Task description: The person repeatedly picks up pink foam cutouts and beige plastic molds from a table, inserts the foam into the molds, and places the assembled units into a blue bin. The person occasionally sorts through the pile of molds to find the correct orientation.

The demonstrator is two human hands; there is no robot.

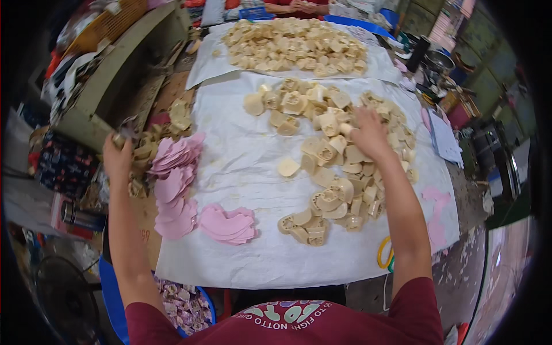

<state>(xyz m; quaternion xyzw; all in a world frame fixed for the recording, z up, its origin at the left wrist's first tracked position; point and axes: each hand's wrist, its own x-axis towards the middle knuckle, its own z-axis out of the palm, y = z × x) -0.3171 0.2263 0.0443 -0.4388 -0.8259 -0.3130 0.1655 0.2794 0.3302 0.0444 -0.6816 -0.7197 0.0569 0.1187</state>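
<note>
My right hand reaches over the heap of small beige moulded pieces on the right half of the white sheet. Its fingers stretch out over the pieces, and a pale one lies by the thumb. At the far left, my left hand is closed, with thumb and fingers together at a small dull piece I cannot make out. Beside it lies a pile of beige-brown scraps. Between the hands, stacks of flat pink cut-outs overlap along the sheet's left side, and a smaller pink stack sits nearer me.
A larger beige heap covers the far end of the white sheet. Below the near edge stands a blue tub of purplish pieces. Yellow-handled scissors lie near my right arm. Another person's hands show at the far end.
</note>
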